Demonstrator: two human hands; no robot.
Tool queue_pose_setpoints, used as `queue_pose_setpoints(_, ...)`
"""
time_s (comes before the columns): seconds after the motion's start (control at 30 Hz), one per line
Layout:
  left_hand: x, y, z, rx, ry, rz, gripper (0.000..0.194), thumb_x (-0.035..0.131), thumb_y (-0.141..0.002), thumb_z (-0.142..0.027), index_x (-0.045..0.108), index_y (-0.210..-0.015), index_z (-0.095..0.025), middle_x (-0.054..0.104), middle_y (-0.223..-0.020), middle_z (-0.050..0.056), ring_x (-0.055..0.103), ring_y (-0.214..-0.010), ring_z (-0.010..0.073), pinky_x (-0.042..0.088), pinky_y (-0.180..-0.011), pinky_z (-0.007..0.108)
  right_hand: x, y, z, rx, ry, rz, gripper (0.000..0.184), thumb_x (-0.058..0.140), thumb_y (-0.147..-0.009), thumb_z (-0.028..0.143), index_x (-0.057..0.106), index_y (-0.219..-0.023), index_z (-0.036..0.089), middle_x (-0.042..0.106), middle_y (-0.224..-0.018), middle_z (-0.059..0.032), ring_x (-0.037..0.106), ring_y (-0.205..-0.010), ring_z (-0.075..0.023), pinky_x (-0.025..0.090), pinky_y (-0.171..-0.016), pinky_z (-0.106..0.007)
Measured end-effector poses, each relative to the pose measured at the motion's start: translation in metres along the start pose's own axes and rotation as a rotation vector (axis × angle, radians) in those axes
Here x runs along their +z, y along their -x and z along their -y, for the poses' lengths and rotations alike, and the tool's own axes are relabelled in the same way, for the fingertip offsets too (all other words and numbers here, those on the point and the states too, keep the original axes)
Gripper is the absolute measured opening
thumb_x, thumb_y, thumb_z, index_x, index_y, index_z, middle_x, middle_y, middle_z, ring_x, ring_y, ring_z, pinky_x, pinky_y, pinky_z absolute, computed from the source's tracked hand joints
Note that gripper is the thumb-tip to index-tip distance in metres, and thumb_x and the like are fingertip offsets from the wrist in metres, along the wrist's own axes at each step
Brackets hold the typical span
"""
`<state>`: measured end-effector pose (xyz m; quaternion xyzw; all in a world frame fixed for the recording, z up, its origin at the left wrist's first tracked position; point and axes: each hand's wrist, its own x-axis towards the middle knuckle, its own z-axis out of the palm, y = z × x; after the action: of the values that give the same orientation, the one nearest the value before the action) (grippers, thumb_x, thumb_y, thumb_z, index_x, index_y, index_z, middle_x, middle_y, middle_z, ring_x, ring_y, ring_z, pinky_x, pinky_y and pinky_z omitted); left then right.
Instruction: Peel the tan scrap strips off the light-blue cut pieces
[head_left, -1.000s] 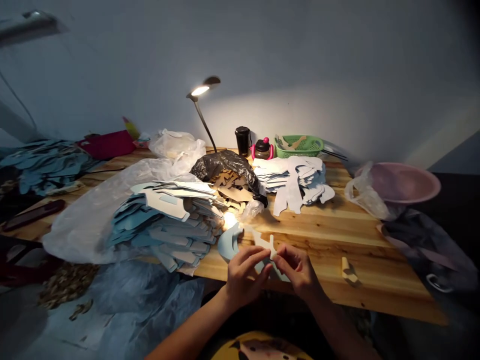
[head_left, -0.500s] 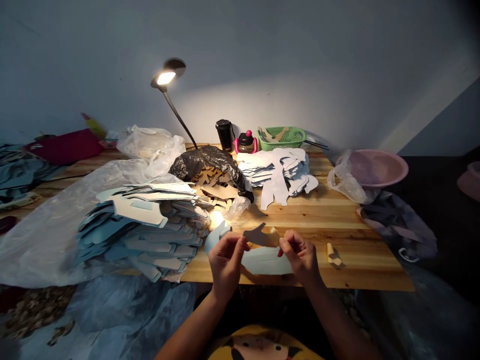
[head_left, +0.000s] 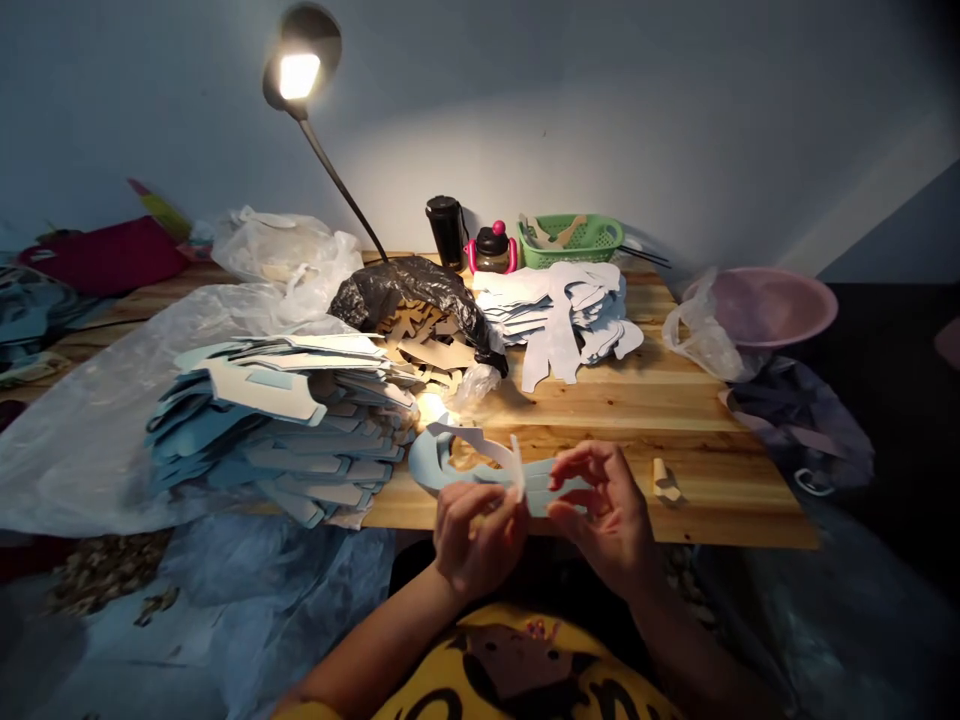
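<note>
My left hand (head_left: pixel 480 535) is closed, pinching a thin, pale cut-out piece (head_left: pixel 491 452) that bends upright at its near end. Just to the right, my right hand (head_left: pixel 609 515) has its fingers curved and apart, with nothing visible between them. Beneath both hands a light blue cut-out sheet (head_left: pixel 427 462) lies on the wooden table (head_left: pixel 630 405), partly covered by the hands. A small rolled beige scrap (head_left: pixel 664 482) rests to the right of my right hand.
Stacked blue and white cut-outs (head_left: pixel 270 440) lie at left. Behind are a black bag (head_left: pixel 409 285) of brown scraps, white cut-outs (head_left: pixel 555 325), a green basket (head_left: pixel 574 240), a black tumbler (head_left: pixel 445 232) and a lit lamp (head_left: pixel 304 75). A pink basin (head_left: pixel 772 305) stands at right.
The piece was stretched between both hands; now only my left hand holds it, turned and bent. My right hand has let go and spread its fingers. The camera view has tilted down.
</note>
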<state>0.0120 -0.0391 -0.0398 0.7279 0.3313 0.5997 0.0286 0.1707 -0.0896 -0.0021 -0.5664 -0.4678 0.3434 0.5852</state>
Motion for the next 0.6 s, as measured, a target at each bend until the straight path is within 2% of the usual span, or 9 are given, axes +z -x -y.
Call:
queue_pose_setpoints(0.1,-0.001,0.006,0.001,0.293,-0.069,0.063,0.027,0.082,-0.073,-0.022,0.068,-0.096,-0.024,0.065,-0.105,0.008,0.066,-0.098,0.0226,0.056,-0.081,0.035,0.006,0.011,0.016,0.088,-0.098,0.133,0.023,0.07,-0.086,0.033,0.051,-0.097,0.024,0.061,-0.091,-0.0002,0.062,-0.081,-0.0135,0.055,-0.066,-0.023)
queue_pose_setpoints(0.17,-0.009,0.001,0.008,0.303,-0.043,0.207,0.032,0.082,-0.075,-0.033,0.064,-0.099,-0.022,0.064,-0.117,0.011,0.062,-0.114,0.028,0.052,-0.097,0.046,-0.003,0.017,0.012,0.118,-0.127,0.159,0.016,0.066,-0.09,0.029,0.051,-0.094,0.024,0.061,-0.088,0.0008,0.061,-0.075,-0.0113,0.053,-0.066,-0.022)
queue_pose_setpoints(0.23,-0.02,-0.007,0.019,0.301,0.019,0.429,0.024,0.072,-0.085,-0.034,0.06,-0.102,-0.02,0.067,-0.119,0.011,0.06,-0.121,0.0287,0.041,-0.11,0.056,-0.016,0.024,0.001,0.122,-0.156,0.184,0.014,0.065,-0.091,0.028,0.051,-0.094,0.024,0.062,-0.087,0.0006,0.06,-0.071,-0.0107,0.053,-0.066,-0.022)
queue_pose_setpoints(0.27,-0.026,-0.011,0.025,0.319,0.066,0.53,0.014,0.064,-0.091,-0.028,0.059,-0.102,-0.02,0.069,-0.115,0.01,0.062,-0.118,0.0263,0.038,-0.112,0.056,-0.022,0.027,-0.007,0.118,-0.155,0.181,0.014,0.065,-0.091,0.028,0.051,-0.093,0.024,0.063,-0.086,0.0003,0.06,-0.071,-0.0109,0.052,-0.066,-0.023)
queue_pose_setpoints(0.3,-0.033,-0.014,0.031,0.33,0.12,0.613,0.008,0.056,-0.095,-0.022,0.06,-0.102,-0.019,0.071,-0.109,0.008,0.065,-0.112,0.0228,0.042,-0.11,0.052,-0.028,0.03,-0.015,0.115,-0.137,0.168,0.015,0.065,-0.091,0.028,0.051,-0.091,0.023,0.063,-0.086,0.0,0.061,-0.071,-0.0112,0.052,-0.065,-0.023)
queue_pose_setpoints(0.33,-0.038,-0.016,0.036,0.308,0.165,0.678,0.011,0.051,-0.097,-0.019,0.06,-0.103,-0.019,0.072,-0.102,0.007,0.068,-0.101,0.0192,0.048,-0.103,0.044,-0.032,0.033,-0.024,0.117,-0.097,0.144,0.015,0.066,-0.091,0.029,0.052,-0.09,0.023,0.063,-0.086,-0.0004,0.061,-0.072,-0.0116,0.052,-0.065,-0.022)
queue_pose_setpoints(0.4,-0.044,-0.016,0.046,0.178,0.203,0.76,0.015,0.05,-0.098,-0.023,0.062,-0.107,-0.017,0.072,-0.093,0.006,0.066,-0.081,0.0146,0.055,-0.081,0.029,-0.036,0.036,-0.04,0.13,0.03,0.092,0.013,0.066,-0.09,0.03,0.055,-0.089,0.023,0.064,-0.086,-0.0007,0.063,-0.075,-0.0124,0.052,-0.067,-0.022)
queue_pose_setpoints(0.47,-0.043,-0.012,0.055,0.141,0.197,0.817,0.02,0.052,-0.099,-0.027,0.063,-0.112,-0.017,0.071,-0.095,0.007,0.063,-0.074,0.0135,0.053,-0.07,0.025,-0.037,0.034,-0.055,0.124,0.18,0.061,0.01,0.064,-0.091,0.03,0.058,-0.09,0.023,0.064,-0.085,-0.0007,0.064,-0.076,-0.0132,0.053,-0.071,-0.023)
queue_pose_setpoints(0.6,-0.026,-0.005,0.078,0.438,0.178,0.844,0.028,0.043,-0.101,-0.016,0.064,-0.119,-0.02,0.069,-0.106,0.01,0.061,-0.081,0.0153,0.051,-0.081,0.034,-0.035,0.023,-0.076,0.052,0.404,0.052,0.005,0.06,-0.092,0.027,0.059,-0.091,0.022,0.064,-0.085,-0.001,0.064,-0.077,-0.015,0.051,-0.075,-0.026)
